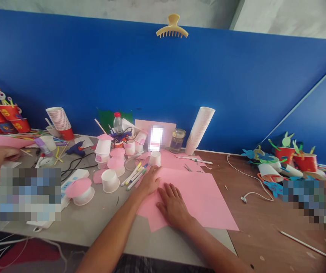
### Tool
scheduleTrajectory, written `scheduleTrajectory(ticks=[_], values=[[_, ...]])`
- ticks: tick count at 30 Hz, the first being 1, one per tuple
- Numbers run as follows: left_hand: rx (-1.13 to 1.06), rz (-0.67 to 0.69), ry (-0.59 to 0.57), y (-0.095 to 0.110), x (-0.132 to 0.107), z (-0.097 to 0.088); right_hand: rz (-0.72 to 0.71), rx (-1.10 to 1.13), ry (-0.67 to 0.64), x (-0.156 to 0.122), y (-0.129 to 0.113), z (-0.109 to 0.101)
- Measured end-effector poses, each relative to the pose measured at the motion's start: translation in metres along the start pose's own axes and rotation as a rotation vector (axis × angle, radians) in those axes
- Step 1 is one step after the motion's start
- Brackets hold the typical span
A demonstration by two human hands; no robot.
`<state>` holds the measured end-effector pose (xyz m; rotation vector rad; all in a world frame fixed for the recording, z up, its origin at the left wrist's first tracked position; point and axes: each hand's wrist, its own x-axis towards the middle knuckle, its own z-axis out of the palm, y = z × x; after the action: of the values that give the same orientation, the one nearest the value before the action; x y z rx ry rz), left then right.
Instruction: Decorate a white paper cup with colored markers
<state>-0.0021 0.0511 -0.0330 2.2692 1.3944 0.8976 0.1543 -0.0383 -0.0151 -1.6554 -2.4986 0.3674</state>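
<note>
A large pink paper sheet (199, 193) lies on the table in front of me. My right hand (172, 204) rests flat on it, fingers spread and holding nothing. At the sheet's upper left edge is my left hand (151, 181), fingers stretched forward along the paper. Just beyond its fingertips stands a small white paper cup (155, 158); I cannot tell whether they touch it. Several marker pens (136, 176) lie left of that hand. Scissors (187, 167) and more pink paper (172, 160) lie behind the sheet.
White cups with pink discs (79, 187) stand left, near a power strip (72, 185) and glue gun (77, 149). A tall cup stack (199, 131) and glass jar (177, 141) stand at the back. Another person's hand (8, 153) is far left. A white cable (253, 176) lies right.
</note>
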Motion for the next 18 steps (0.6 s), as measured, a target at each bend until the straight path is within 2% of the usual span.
scheduleTrajectory(ticks=[8,13,16,18], values=[[0.092,0.021,-0.013,-0.003,0.000,0.002,-0.026,-0.005,-0.020,0.009,0.001,-0.009],[0.113,0.053,-0.058,-0.007,-0.001,0.002,-0.030,0.069,0.103,0.016,0.009,-0.015],[0.124,0.067,-0.071,-0.009,-0.003,0.003,0.023,0.119,0.217,0.025,0.024,-0.018],[0.137,0.070,-0.081,-0.010,-0.003,0.004,0.054,0.075,0.285,0.031,0.035,-0.019]])
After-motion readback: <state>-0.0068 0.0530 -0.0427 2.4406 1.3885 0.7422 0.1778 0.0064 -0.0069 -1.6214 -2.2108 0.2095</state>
